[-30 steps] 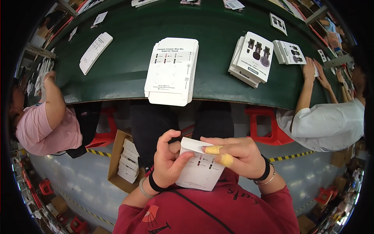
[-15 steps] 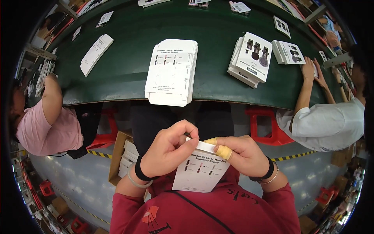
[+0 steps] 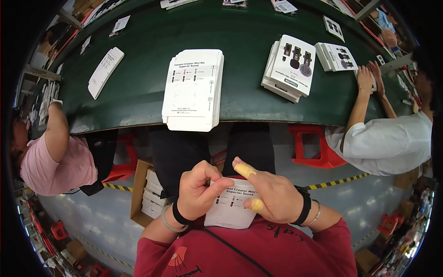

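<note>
Pinched the box (image 3: 230,216), apparently lengthwise bodyward, at far left in left fingers (image 3: 223,185), with right fingers (image 3: 244,170) spread at right.

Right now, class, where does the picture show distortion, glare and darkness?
Head view: the green table has a near edge that bows, as fisheye lenses do; head view: pale glare streaks the grey floor; head view: black surrounds the image at the corners.

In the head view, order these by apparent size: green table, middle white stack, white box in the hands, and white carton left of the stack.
1. Green table
2. Middle white stack
3. White box, partly covered and nearer the camera
4. White carton
</note>
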A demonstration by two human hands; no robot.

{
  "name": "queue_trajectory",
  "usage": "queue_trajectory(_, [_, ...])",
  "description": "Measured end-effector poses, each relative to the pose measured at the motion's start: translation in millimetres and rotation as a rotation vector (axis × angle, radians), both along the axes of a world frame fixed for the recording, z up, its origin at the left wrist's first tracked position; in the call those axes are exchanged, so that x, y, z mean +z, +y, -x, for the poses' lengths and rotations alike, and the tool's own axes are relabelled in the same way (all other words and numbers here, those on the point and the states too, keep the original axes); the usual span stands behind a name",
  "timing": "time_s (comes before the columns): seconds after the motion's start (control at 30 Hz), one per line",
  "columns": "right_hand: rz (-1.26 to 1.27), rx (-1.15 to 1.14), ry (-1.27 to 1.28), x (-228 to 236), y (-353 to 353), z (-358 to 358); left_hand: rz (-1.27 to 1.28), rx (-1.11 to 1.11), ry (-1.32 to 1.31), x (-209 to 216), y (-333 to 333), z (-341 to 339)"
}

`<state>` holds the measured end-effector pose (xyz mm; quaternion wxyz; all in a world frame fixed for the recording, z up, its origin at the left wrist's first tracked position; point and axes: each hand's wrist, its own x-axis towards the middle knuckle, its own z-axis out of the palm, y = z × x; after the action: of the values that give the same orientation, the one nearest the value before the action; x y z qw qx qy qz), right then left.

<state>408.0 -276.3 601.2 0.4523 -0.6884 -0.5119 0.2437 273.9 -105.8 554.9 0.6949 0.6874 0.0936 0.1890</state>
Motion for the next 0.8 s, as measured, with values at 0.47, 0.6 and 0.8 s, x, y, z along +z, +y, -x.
queue_trajectory(0.47, [-0.504,-0.642,-0.491,3,13,-126,-1.095,0.598,0.177,19,96,-61])
queue_trajectory(0.6, [-0.125,-0.515,-1.012,-35,26,-151,-1.082,0.509,0.368,-7,124,-66])
queue_trajectory(0.8, [0.165,-0.607,-0.958,-53,34,-159,-0.859,0.476,0.453,-4,130,-69])
